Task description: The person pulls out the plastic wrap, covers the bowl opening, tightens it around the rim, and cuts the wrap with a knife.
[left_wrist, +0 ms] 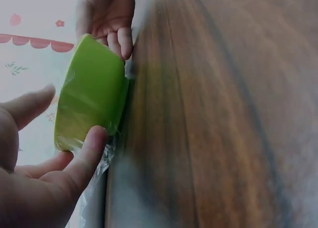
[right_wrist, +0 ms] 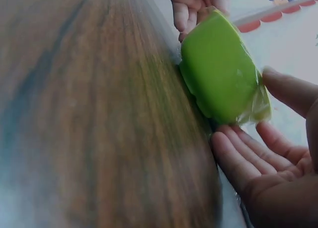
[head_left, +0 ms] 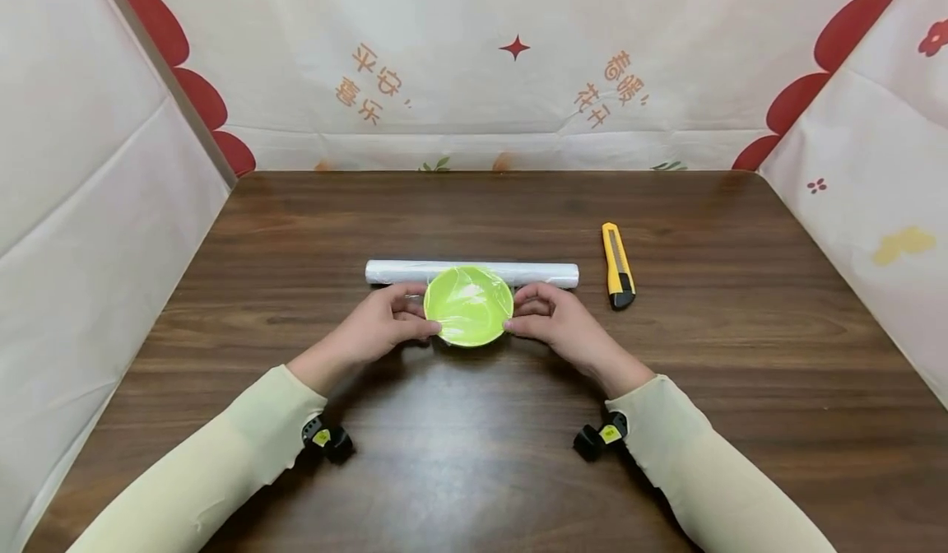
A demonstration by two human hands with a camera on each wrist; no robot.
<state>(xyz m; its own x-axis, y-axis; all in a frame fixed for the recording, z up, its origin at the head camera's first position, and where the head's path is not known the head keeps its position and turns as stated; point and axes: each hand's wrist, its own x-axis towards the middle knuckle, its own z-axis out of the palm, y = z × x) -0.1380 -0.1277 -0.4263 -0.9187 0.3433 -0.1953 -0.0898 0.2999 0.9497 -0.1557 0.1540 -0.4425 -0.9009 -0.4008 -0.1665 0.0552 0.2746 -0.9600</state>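
A bright green bowl (head_left: 469, 306) sits between the hands, clear cling film stretched over its mouth. In the left wrist view, a crumpled edge of cling film (left_wrist: 102, 163) hangs at its side. The left hand (head_left: 379, 322) touches the bowl's left side with its fingertips; in its wrist view, the thumb stands apart from the bowl. On the opposite side, the right hand (head_left: 564, 329) has its fairly straight fingers (right_wrist: 253, 153) against the filmed wall, with its thumb close to the rim. Just behind the bowl lies a white roll of cling film (head_left: 392, 271), partly covered by it.
A yellow utility knife (head_left: 618, 265) with a black end lies to the right of the roll. The brown wooden table (head_left: 296, 224) is bordered by printed white cloth (head_left: 474, 59) at the back and sides. Both forearms wear cream sleeves and wrist cameras.
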